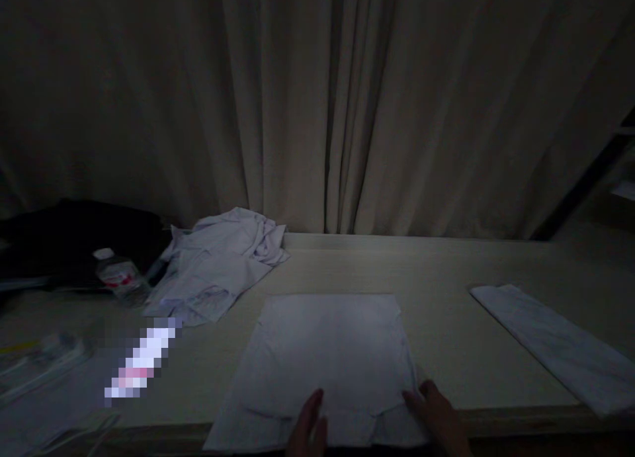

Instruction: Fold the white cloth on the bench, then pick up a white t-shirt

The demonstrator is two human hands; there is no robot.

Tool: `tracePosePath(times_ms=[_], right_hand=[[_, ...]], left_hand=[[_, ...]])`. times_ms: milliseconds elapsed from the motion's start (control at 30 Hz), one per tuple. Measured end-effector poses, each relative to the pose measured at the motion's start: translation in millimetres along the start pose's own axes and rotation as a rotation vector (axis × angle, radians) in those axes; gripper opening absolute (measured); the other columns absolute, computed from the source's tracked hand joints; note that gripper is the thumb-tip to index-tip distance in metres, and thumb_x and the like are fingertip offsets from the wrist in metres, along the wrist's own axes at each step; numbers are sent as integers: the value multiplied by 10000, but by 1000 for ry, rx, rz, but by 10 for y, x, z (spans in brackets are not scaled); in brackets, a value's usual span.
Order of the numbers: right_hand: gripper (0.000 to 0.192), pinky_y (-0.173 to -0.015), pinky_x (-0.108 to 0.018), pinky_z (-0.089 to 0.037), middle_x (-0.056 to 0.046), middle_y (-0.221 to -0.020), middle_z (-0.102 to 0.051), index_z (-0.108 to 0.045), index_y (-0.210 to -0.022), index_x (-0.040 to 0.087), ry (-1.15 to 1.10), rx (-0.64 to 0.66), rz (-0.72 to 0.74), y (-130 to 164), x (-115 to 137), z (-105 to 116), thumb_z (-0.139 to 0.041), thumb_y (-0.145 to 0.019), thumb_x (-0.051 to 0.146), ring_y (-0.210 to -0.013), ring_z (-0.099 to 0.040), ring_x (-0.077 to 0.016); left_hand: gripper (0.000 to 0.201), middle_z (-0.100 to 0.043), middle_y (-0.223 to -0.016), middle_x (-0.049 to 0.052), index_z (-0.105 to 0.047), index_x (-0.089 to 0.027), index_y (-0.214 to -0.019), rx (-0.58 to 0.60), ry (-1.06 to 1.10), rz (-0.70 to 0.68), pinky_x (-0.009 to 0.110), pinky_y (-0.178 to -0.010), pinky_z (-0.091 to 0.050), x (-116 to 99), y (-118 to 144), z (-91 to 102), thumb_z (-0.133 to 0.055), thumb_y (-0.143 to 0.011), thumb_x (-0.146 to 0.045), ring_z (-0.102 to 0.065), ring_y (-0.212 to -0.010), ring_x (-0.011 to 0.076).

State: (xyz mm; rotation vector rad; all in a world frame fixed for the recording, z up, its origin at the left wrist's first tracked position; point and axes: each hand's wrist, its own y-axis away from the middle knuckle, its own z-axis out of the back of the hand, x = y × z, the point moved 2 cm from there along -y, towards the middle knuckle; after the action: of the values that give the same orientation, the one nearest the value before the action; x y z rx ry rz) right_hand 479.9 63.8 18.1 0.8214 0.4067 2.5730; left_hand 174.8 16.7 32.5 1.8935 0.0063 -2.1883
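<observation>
A white cloth (332,351), partly folded over itself, lies flat at the front of the table; its kind is hard to tell in the dim light. Over its lower middle is my left hand (308,427), fingers stretched out and apart, with nothing visible in them. My right hand (436,417) rests at the cloth's right edge near the front corner, its fingertips touching or just above the fabric and spread apart. The lower parts of both hands are cut off by the frame's bottom.
A crumpled white cloth (223,265) lies at the back left beside a plastic bottle (122,275) and a black item (79,239). A long folded white cloth (555,341) lies on the right. The table (446,265) ends at a curtain (292,113). A blurred-out bright object (143,361) is at left.
</observation>
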Motion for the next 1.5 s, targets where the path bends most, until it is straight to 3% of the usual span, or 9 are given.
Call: tracePosePath(times_ms=[133,267,767,833,933,1067,1133,1267,1500], right_hand=[[393,-814,-346,-449,-152,-1044,-638,-435,-963,187,-43,-14,31,-38,-63,-64,-448,-755,520,-954,-627,-255],[401,-818,-337,-443,-148,-1072,-629,-441,-958,193,-72,-38,28,-39,-98,-103,-454,-745,531,-972,-617,-256],[338,-769,-332,-445,-110,-955,-658,-481,-882,218,-106,-2,91,-91,-125,-129,-471,-738,524,-906,-631,-256],[400,-775,-329,-454,-129,-994,-652,-485,-939,199,-144,8,74,-144,-125,-107,-468,-731,540,-918,-632,-257],[501,-785,-322,-458,-141,-1008,-650,-489,-1009,169,-196,29,51,-249,-110,-39,-440,-725,579,-918,-633,-246],[484,-763,-327,-453,-137,-906,-663,-545,-872,162,-132,52,136,-375,-98,21,-383,-720,591,-851,-630,-241],[446,-761,-329,-453,-148,-902,-664,-564,-822,153,-97,53,173,-401,-122,11,-417,-685,551,-850,-623,-247],[447,-781,-302,-463,-127,-957,-675,-593,-893,142,-229,79,194,-337,-240,-36,-437,-653,485,-894,-621,-234],[427,-745,-312,-485,-72,-798,-696,-605,-725,205,-326,151,183,-145,-618,48,-464,-657,602,-822,-627,-237]], left_hand=[[693,-277,-1496,86,-304,-110,-1381,218,-110,-34,304,-1157,-152,-289,-162,-461,-397,-805,-483,-214,-1385,178],[752,-159,-1529,103,-161,-60,-1418,234,-191,91,277,-1157,-83,-210,-259,-706,-405,-800,-413,-119,-1405,165],[718,-260,-1493,134,-225,-21,-1400,176,-360,1,258,-1146,-141,360,-181,-716,-433,-763,-278,-203,-1386,189],[662,-334,-1451,159,-311,-19,-1370,186,-480,-175,292,-1128,-238,495,-204,-747,-442,-768,-263,-279,-1359,219],[538,-552,-1287,145,-501,-137,-1274,147,-713,-674,328,-977,-458,634,-225,-950,-527,-762,-300,-504,-1206,255],[347,-701,-1073,26,-621,-336,-1061,-303,-915,-1108,385,-864,-511,628,-178,-1388,-624,-728,-240,-648,-990,239],[312,-703,-1069,25,-624,-333,-1028,-426,-953,-1150,460,-1003,-401,575,-133,-1612,-636,-725,-261,-633,-1019,248],[309,-712,-1039,34,-607,-334,-1051,-422,-969,-1137,552,-1137,-85,480,-60,-1906,-620,-744,-364,-635,-995,258],[227,-731,-952,25,-642,-383,-968,-394,-951,-1171,647,-1083,-59,593,20,-2075,-610,-744,-408,-632,-976,284]])
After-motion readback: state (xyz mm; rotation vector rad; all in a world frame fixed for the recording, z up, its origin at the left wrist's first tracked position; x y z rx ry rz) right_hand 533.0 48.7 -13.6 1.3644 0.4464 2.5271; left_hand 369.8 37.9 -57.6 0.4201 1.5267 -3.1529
